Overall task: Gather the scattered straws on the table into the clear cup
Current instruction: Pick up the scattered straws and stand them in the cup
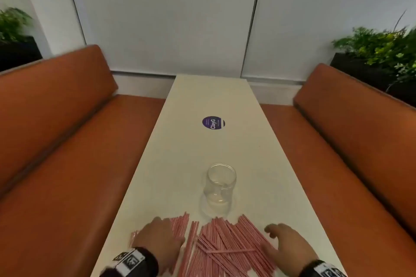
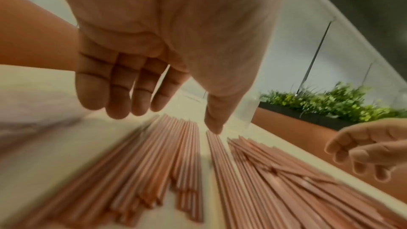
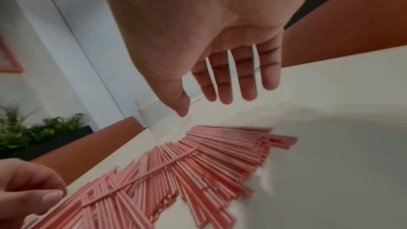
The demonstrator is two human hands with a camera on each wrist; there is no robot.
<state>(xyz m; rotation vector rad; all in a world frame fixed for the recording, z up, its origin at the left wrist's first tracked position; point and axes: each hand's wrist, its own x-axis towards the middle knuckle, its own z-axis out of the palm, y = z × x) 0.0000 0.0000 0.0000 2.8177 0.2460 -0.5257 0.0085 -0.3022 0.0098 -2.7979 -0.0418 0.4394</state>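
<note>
Your left hand (image 1: 157, 239) and right hand (image 1: 287, 249) hover open; straws (image 1: 222, 247) are light, slippery; bunch them mid-length.

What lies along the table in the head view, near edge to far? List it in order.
Straws between the left hand and the right hand → clear cup, upright and empty → round purple sticker → far end of the table at the wall.

"ClayG" — round purple sticker (image 1: 213, 123) (on table (image 1: 258, 164)).
</note>
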